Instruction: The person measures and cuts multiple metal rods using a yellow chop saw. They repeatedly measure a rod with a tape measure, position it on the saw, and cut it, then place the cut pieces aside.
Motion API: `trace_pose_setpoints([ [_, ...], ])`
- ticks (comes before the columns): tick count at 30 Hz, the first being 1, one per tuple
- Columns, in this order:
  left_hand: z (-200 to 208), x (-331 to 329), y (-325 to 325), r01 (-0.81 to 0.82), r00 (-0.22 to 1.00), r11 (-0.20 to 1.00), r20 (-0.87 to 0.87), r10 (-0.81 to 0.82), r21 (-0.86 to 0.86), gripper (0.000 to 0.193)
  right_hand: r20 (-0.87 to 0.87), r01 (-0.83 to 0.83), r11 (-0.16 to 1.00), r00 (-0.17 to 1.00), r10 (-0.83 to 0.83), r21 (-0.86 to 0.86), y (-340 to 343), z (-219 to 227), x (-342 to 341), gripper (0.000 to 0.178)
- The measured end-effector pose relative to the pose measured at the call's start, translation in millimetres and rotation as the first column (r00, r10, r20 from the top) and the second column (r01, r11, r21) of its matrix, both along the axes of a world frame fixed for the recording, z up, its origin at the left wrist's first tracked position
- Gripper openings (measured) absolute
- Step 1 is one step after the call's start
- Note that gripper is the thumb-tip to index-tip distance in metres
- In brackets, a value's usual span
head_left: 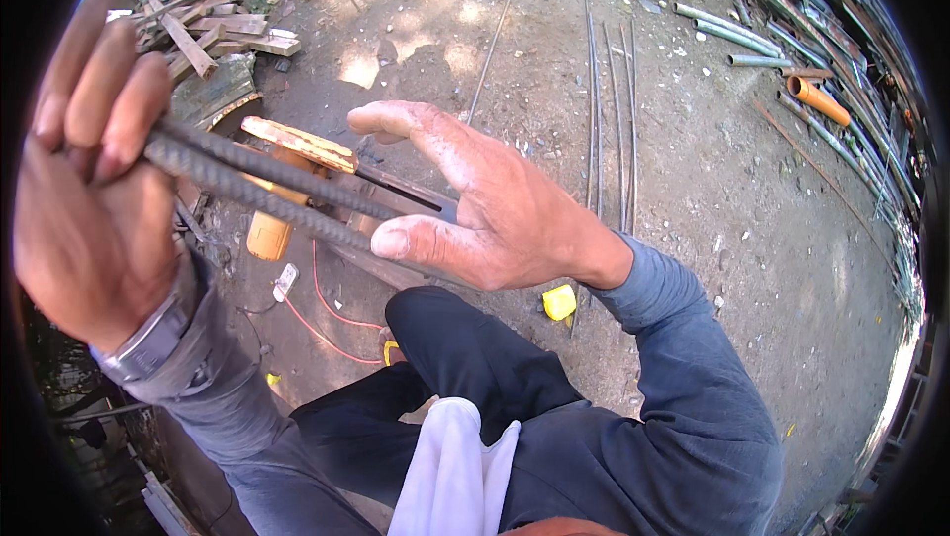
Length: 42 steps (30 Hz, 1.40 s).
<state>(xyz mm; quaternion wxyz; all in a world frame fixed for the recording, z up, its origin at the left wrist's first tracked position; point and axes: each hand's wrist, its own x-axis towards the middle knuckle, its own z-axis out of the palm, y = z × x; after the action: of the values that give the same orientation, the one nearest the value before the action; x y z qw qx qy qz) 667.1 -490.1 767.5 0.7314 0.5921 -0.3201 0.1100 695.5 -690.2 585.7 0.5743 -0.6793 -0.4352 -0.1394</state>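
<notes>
Two ribbed steel rebar lengths [267, 190] run side by side across the left half of the head view. My left hand [104, 150] is closed around their left end, fingers curled over them. The right ends reach my right hand [495, 199], which is open with thumb and fingers apart; its palm hides where the bars end, and I cannot tell whether it touches them. Behind and below the bars is a worn yellow-orange machine [302, 143] with a cylindrical part, partly covered by them. A yellow tape measure [559, 302] lies on the ground below my right wrist.
A red cord [322, 323] and a white power outlet block [286, 282] lie near my knee [435, 318]. Long thin rods [614, 120] lie on the dirt ahead. Scrap wood [237, 21] is piled far left; metal pipes [732, 31] and an orange pipe [818, 100] lie at right.
</notes>
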Motion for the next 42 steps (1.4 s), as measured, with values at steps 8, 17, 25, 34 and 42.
trace_pose_setpoints([
  [8,-136,78,-110,-0.312,0.861,0.904,-0.490,0.139,-0.291,0.049,-0.427,0.282,0.920,0.821,-0.379,-0.273,-49,-94,-16,0.041],
  [17,-257,75,-137,0.028,0.927,0.515,-0.215,0.308,0.856,0.057,-0.556,0.528,0.682,0.405,-0.726,-0.506,-149,-266,-73,0.039],
  [25,-228,-26,36,0.222,0.886,0.402,-0.355,0.297,0.888,0.046,-0.370,0.609,0.372,0.136,-0.919,-0.701,-219,-397,-62,0.046],
  [34,-242,-109,134,0.273,0.555,0.543,-0.591,0.585,0.794,0.051,-0.296,0.601,0.269,0.055,-0.953,-0.752,-239,-436,77,0.050],
  [42,-259,-123,136,0.317,0.587,0.541,-0.609,0.533,0.779,0.052,-0.059,0.539,0.157,0.195,-0.979,-0.827,-322,-489,165,0.045],
])
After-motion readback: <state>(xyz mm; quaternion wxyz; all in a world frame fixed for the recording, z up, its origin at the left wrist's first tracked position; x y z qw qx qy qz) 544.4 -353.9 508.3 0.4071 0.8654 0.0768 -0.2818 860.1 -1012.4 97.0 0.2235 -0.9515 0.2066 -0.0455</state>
